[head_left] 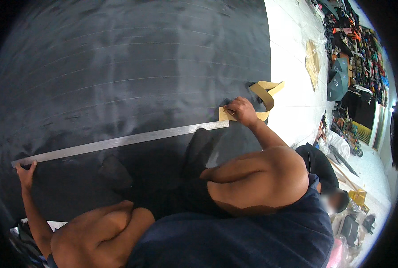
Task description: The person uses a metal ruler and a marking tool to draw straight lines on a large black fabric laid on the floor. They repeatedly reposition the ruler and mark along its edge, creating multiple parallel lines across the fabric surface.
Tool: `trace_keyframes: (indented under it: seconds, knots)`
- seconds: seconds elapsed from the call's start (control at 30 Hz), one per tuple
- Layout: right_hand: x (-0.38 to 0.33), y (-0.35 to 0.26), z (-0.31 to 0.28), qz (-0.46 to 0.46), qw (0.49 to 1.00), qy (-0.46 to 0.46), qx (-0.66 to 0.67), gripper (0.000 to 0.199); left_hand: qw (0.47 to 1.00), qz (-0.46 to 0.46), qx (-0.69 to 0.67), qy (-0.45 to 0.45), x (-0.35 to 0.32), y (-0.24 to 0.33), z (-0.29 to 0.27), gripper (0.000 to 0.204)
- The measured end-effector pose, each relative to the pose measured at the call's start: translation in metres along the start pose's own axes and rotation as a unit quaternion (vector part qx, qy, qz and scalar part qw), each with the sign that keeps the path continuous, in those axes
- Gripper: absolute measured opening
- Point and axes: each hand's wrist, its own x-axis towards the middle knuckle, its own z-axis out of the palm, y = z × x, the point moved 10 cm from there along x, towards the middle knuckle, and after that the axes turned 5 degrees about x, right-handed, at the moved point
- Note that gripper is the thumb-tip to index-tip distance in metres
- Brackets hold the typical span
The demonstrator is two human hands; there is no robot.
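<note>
A long metal ruler [123,141] lies slantwise across a large black sheet [145,102] marked with several thin pale lines. At the ruler's left end, my left hand [26,174] grips its edge, thumb and fingers spread around the tip. Near the other end, my right hand [241,110] is closed in a pinch over a tan strip [224,114], which looks like card or stiff paper. Whatever small thing sits in those fingers is too small to name. Beyond my right hand the strip curls up into a loop at the sheet's right edge.
I squat on the sheet with my knees bent. White floor [292,94] borders it on the right, with a tan paper piece [313,64] on it. Another person in a dark top [317,165] is close on my right. Cluttered goods [355,58] line the far right.
</note>
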Motion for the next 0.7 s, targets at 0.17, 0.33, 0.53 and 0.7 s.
trace_keyframes:
  seconds: [0.17,0.33,0.53,0.7]
  knots:
    - [0.004,-0.002,-0.002,-0.011,1.000,0.007,-0.005,0.013,0.997,-0.020,0.044,0.065,-0.011,-0.001,-0.016,0.104]
    - [-0.006,0.026,0.009,0.059,0.996,-0.061,-0.012,0.017,0.999,0.022,-0.031,-0.005,-0.013,0.037,0.003,0.094]
    - [0.057,-0.017,-0.031,0.095,0.979,-0.099,0.152,0.019,0.994,-0.053,-0.032,0.095,-0.036,0.028,-0.028,0.087]
    - [0.172,-0.159,-0.053,0.013,0.962,-0.201,0.181,0.021,0.954,-0.055,-0.053,0.291,-0.056,0.017,-0.019,0.054]
